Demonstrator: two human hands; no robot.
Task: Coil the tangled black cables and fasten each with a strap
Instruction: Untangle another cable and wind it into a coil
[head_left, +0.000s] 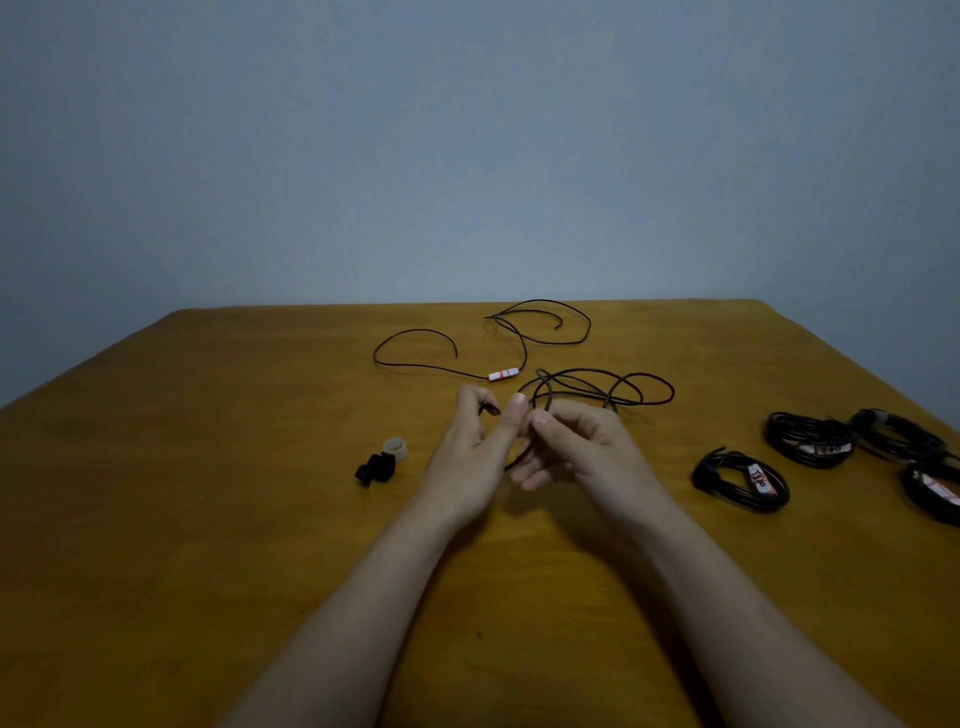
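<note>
Head view puts you at the start of a coil. Your left hand (467, 447) has its fingers curled and pinches what looks like the end of the loose black cable (597, 387) between thumb and forefinger. Your right hand (576, 447) pinches the same cable just beside it, its lower fingers relaxed. A short arc of cable hangs between the two hands.

The rest lies in tangled loops on the table (260, 467) just beyond your hands, running back past a white and red label (503, 374). I cannot tell whether that far stretch is a second cable. Finished coils (743, 480) sit well to your right, and the straps (375, 467) lie near your left hand.

Next, I judge, you should draw cable in with the right hand and feed each turn into the left, easing the crossings apart so nothing knots.
</note>
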